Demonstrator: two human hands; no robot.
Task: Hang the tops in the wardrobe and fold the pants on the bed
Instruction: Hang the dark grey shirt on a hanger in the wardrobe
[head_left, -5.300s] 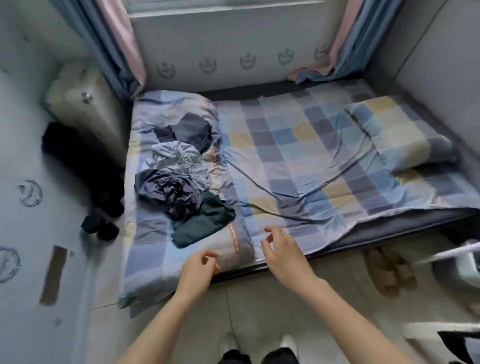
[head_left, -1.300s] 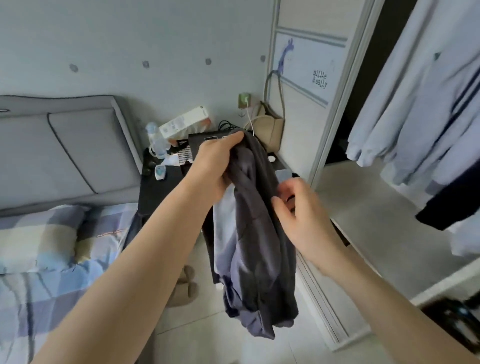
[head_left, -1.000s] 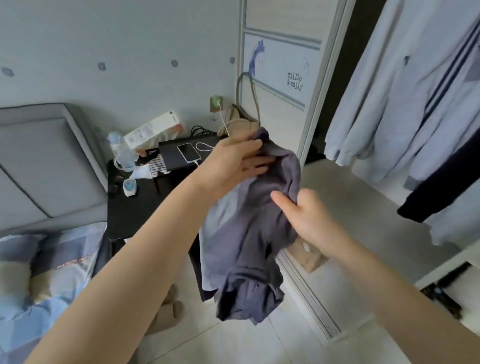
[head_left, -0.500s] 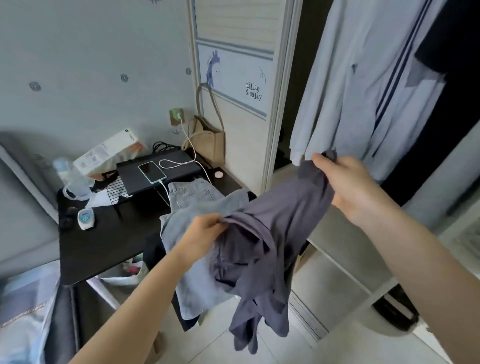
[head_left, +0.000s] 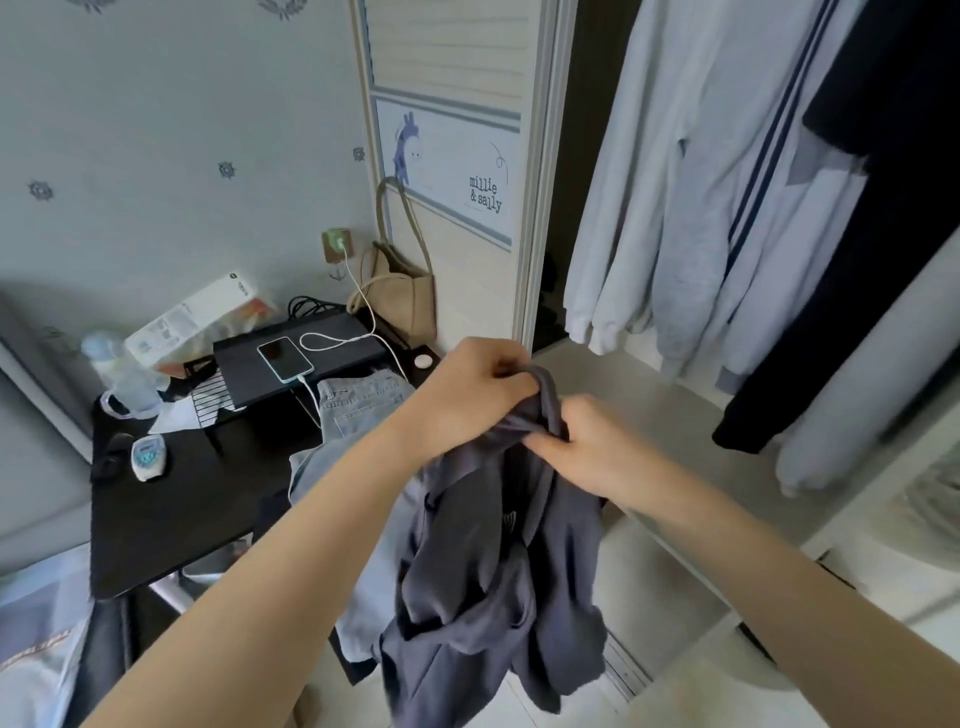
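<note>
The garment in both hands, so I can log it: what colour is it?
Dark purplish grey garment, plain, seen in the head view.

My left hand (head_left: 470, 395) and right hand (head_left: 587, 447) bunch the top of the dark grey top (head_left: 498, 561), so I can't tell whether I have its collar, a shoulder or a hem, and my fingertips are buried in the cloth. The garment hangs crumpled; its shape and sleeves are not readable. It covers the lower part of the jeans (head_left: 358, 402) draped over the black table (head_left: 171, 514). In the wardrobe (head_left: 566, 208), the hanging light hoodies (head_left: 691, 208) and the dark garment (head_left: 872, 234) are cut off by the top edge, so rail and hangers are out of sight. The bedding (head_left: 36, 623) is clipped at the left edge and blurred.
</note>
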